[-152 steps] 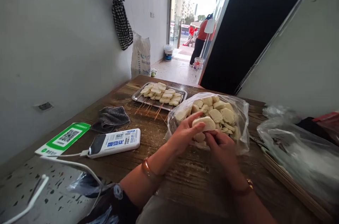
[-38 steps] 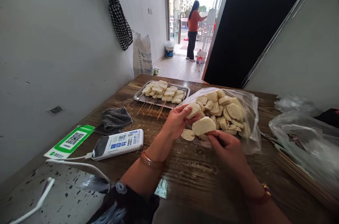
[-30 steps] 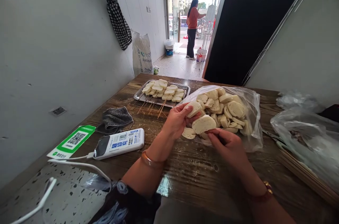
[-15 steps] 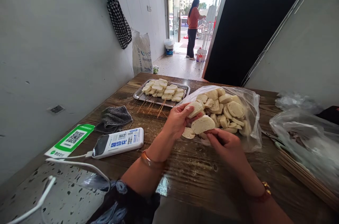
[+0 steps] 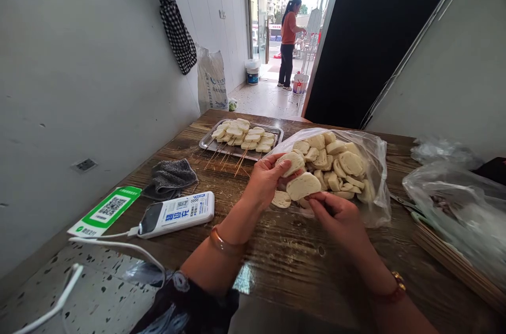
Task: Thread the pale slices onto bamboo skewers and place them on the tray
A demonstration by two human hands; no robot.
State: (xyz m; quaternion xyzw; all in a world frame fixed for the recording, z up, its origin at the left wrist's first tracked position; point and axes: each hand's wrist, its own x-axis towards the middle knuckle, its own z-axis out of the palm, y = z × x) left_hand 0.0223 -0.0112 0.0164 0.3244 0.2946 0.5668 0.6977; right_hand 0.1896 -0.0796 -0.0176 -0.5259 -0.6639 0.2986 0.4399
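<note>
My left hand (image 5: 265, 178) grips a pale slice of steamed bun (image 5: 291, 163) between thumb and fingers. Just below it, a second steamed bun slice (image 5: 303, 186) is pinched at its lower right edge by the fingertips of my right hand (image 5: 336, 212). Whether a stick runs through these slices I cannot tell. Behind my hands lies an open clear plastic bag (image 5: 377, 165) heaped with similar slices (image 5: 350, 163). One loose slice (image 5: 281, 199) rests at the bag's near edge. A metal tray (image 5: 205, 140) to the left bears skewered slices (image 5: 237, 129), their thin sticks pointing toward me.
On the left of the wooden table (image 5: 288, 265) are a grey cloth (image 5: 172, 176), a white power bank (image 5: 184, 214) with a cable, and a green QR card (image 5: 105, 210). Bamboo sticks (image 5: 454, 263), scissors (image 5: 407, 202) and plastic bags (image 5: 446, 192) lie right. A person (image 5: 289, 41) stands at the doorway.
My hands and the two slices stay almost where they were. The person at the doorway has turned slightly and shifted an arm.
</note>
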